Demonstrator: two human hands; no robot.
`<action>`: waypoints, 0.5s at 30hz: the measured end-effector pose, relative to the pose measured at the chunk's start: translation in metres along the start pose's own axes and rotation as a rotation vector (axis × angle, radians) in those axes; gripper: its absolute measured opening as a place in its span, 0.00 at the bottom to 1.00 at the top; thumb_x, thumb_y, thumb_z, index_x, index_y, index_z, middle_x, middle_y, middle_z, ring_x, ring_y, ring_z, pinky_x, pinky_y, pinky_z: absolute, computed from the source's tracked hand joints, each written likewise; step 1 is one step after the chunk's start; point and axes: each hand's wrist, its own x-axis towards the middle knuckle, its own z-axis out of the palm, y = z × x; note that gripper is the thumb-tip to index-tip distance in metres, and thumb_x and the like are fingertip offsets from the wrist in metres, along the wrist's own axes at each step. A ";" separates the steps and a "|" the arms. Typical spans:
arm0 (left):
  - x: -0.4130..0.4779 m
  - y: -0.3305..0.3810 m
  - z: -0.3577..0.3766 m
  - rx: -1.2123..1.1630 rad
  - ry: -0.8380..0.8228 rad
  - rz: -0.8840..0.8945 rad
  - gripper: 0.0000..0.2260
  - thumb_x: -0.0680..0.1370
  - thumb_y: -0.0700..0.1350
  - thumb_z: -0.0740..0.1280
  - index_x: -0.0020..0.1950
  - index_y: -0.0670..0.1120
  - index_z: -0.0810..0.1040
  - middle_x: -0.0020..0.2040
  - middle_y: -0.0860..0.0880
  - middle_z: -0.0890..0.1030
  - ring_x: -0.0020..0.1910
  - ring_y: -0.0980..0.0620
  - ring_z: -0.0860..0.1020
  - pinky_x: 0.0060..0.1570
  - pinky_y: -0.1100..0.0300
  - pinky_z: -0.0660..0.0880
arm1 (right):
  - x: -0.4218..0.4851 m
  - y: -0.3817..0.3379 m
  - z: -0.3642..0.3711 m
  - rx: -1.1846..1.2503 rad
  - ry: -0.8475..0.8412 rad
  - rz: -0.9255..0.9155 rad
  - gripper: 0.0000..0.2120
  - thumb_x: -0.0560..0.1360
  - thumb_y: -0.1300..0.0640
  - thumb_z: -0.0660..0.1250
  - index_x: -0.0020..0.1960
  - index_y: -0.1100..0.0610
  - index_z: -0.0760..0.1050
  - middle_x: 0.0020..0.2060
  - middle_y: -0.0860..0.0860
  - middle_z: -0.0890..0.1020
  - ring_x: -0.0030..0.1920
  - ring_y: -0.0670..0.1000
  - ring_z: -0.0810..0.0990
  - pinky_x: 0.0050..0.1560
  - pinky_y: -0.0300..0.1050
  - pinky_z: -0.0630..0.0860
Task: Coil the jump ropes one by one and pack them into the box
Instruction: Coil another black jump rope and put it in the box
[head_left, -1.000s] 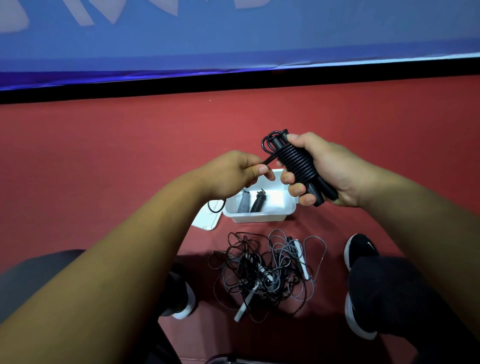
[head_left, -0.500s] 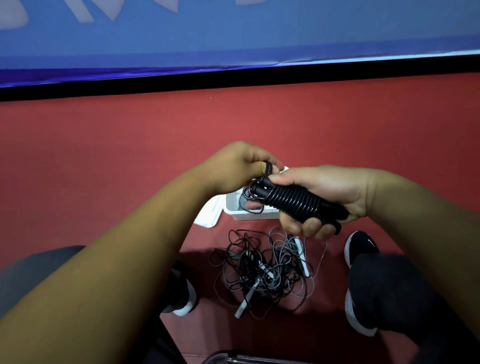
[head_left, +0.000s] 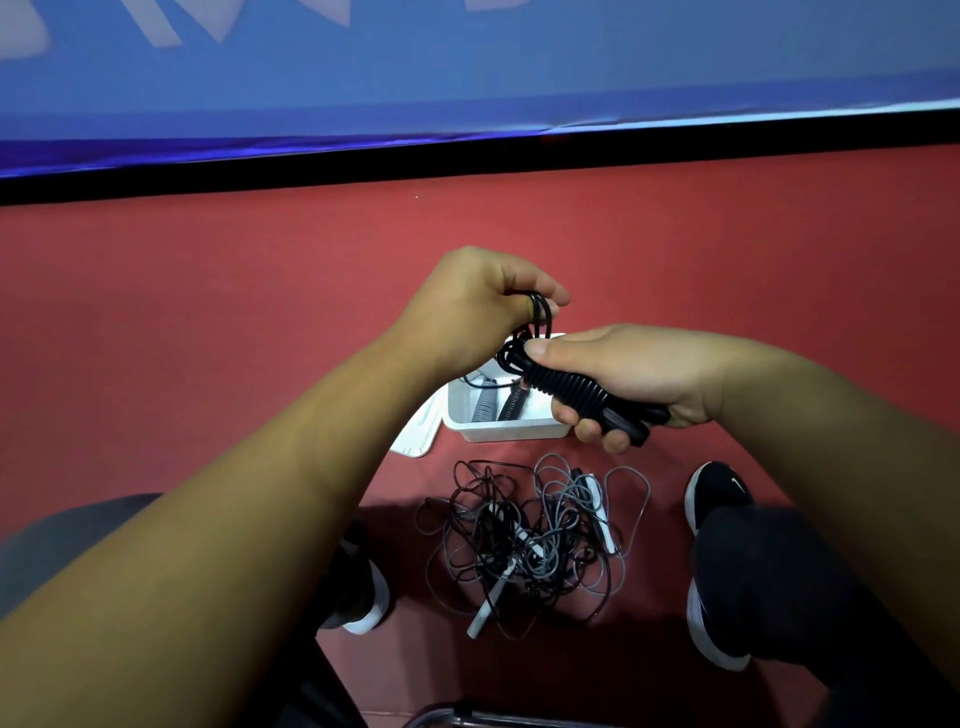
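1. Gripping coiled black jump rope (head_left: 571, 389): right hand (head_left: 639, 371), fingers curled round it.
2. Left hand (head_left: 475, 306) fingers pinch its loose loop (head_left: 543, 312), 11 o'clock.
3. Box (head_left: 498, 431) underneath; tangled ropes (head_left: 530, 535) at its 6 o'clock.

- Setting: indoor sports hall or gym, judging by surfaces and gear.
- Floor (head_left: 208, 312): smooth red sports-type surface, running left to right across the scene.
- Far side: blue banner (head_left: 519, 67) with pale white shapes, stretched across the full width; black strip (head_left: 467, 161) beneath it, along the floor's far edge.
- Near centre: tangled jump ropes (head_left: 530, 540), black and grey, white handles, loose on the floor.
- Just beyond the tangle: white plastic box (head_left: 504, 428), lid (head_left: 415, 436) lying at its left.
- Near left and right: black trainers (head_left: 719, 499) with white soles.
- Near edge: curved chrome tube (head_left: 467, 717), only partly in view.
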 end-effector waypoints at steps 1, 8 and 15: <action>0.000 0.001 0.001 0.029 0.010 0.009 0.07 0.79 0.41 0.74 0.53 0.51 0.89 0.43 0.57 0.87 0.42 0.63 0.83 0.51 0.64 0.80 | 0.002 0.001 0.001 -0.043 0.018 -0.011 0.22 0.84 0.38 0.65 0.65 0.55 0.75 0.38 0.56 0.77 0.32 0.53 0.75 0.29 0.43 0.72; 0.000 -0.001 0.002 0.274 0.007 0.151 0.11 0.77 0.38 0.72 0.54 0.52 0.89 0.47 0.57 0.86 0.47 0.61 0.83 0.53 0.66 0.77 | 0.010 0.006 -0.006 -0.271 0.095 -0.025 0.20 0.83 0.36 0.64 0.58 0.54 0.74 0.40 0.57 0.78 0.29 0.51 0.77 0.29 0.44 0.74; -0.002 -0.003 -0.005 0.614 -0.164 0.302 0.11 0.82 0.41 0.65 0.61 0.47 0.86 0.46 0.47 0.80 0.47 0.49 0.75 0.48 0.57 0.68 | 0.014 0.013 -0.030 -0.205 0.310 -0.051 0.19 0.84 0.37 0.64 0.59 0.53 0.74 0.41 0.54 0.78 0.32 0.51 0.78 0.30 0.44 0.74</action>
